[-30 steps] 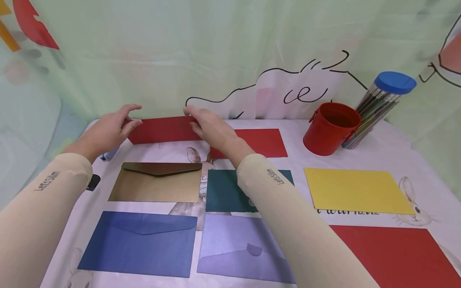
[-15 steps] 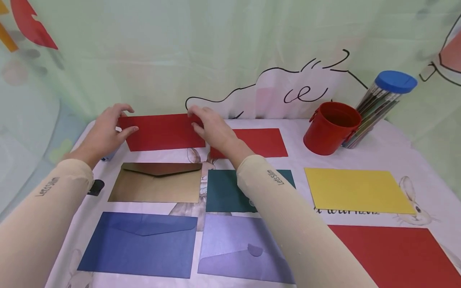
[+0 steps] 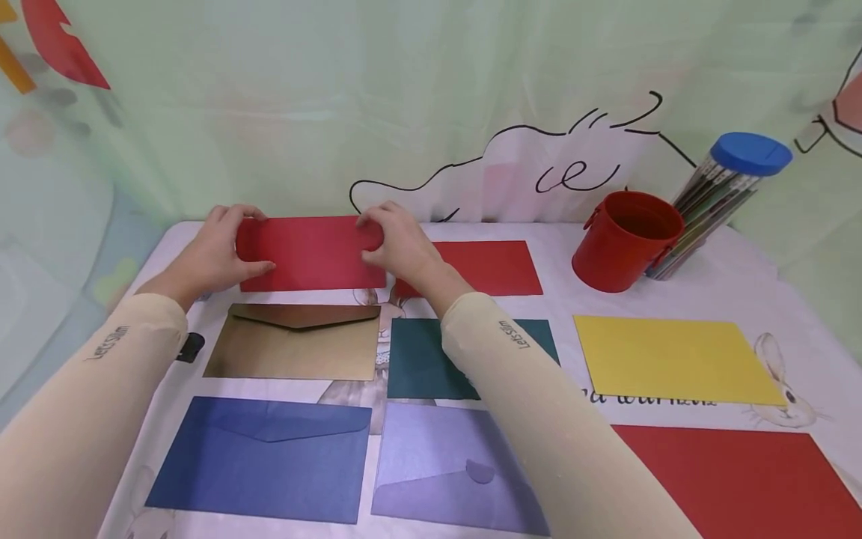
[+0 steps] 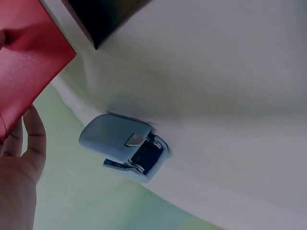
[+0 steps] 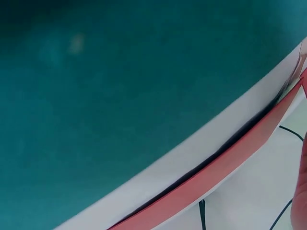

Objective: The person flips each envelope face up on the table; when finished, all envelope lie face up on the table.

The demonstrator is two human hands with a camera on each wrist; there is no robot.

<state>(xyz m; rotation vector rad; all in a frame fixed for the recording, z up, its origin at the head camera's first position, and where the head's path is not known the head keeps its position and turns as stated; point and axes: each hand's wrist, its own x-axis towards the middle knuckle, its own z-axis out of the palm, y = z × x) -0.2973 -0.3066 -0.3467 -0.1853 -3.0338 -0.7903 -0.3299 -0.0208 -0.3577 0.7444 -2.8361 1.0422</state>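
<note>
Nearest, on the white table (image 3: 714, 292), lie 3 flat pieces: a blue envelope (image 3: 259, 460), a lilac envelope (image 3: 451, 468) and a big red sheet (image 3: 741, 479). The next row has a gold envelope (image 3: 296, 344), a green piece (image 3: 427, 359) partly under the right sleeve (image 3: 525, 404), and a yellow piece (image 3: 676, 359).

Beyond the gold one, at the table's far left, the red envelope (image 3: 313, 253) is held up by 2 hands. The left hand (image 3: 215, 251) grips its left end, thumb in front; the right hand (image 3: 404, 245) pinches its right end. A small red sheet (image 3: 494, 267) lies just right of it. Near the left hand sits a grey-blue gadget (image 4: 115, 136). Far right stand a red bucket (image 3: 616, 251) and, behind, a blue-lidded pencil tube (image 3: 720, 198).
</note>
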